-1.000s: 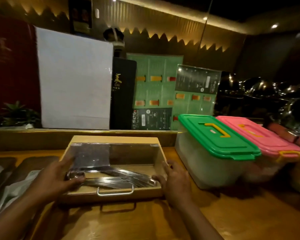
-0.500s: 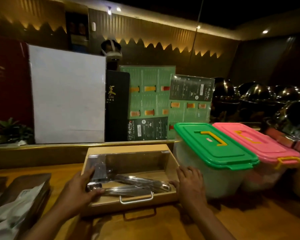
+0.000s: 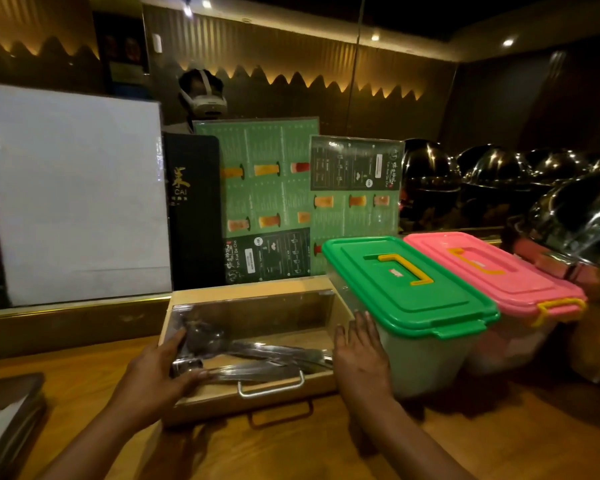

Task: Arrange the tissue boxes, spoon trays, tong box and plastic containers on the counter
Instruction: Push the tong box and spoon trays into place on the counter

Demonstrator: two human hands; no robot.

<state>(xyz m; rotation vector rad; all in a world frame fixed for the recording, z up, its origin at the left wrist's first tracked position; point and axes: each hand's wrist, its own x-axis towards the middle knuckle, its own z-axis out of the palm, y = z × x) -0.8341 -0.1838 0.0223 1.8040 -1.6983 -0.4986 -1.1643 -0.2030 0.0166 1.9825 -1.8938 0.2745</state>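
A wooden tong box (image 3: 250, 289) with a clear lid and a metal handle sits on the counter in front of me, metal tongs (image 3: 257, 358) lying inside. My left hand (image 3: 156, 375) grips its left side, thumb over the lid. My right hand (image 3: 361, 355) presses flat against its right end, squeezed between the box and a plastic container with a green lid (image 3: 406, 289). A second container with a pink lid (image 3: 492, 268) stands just right of the green one.
Upright menus (image 3: 274, 202) and a white board (image 3: 77, 195) lean against the raised ledge behind the box. Shiny chafing-dish domes (image 3: 575, 216) crowd the right. A dark tray (image 3: 7, 410) with white packets lies at the lower left on the wooden counter (image 3: 291, 452).
The tong box, held by both hands, has slid right and back until it lies close beside the green-lidded container. My view has shifted right as well.
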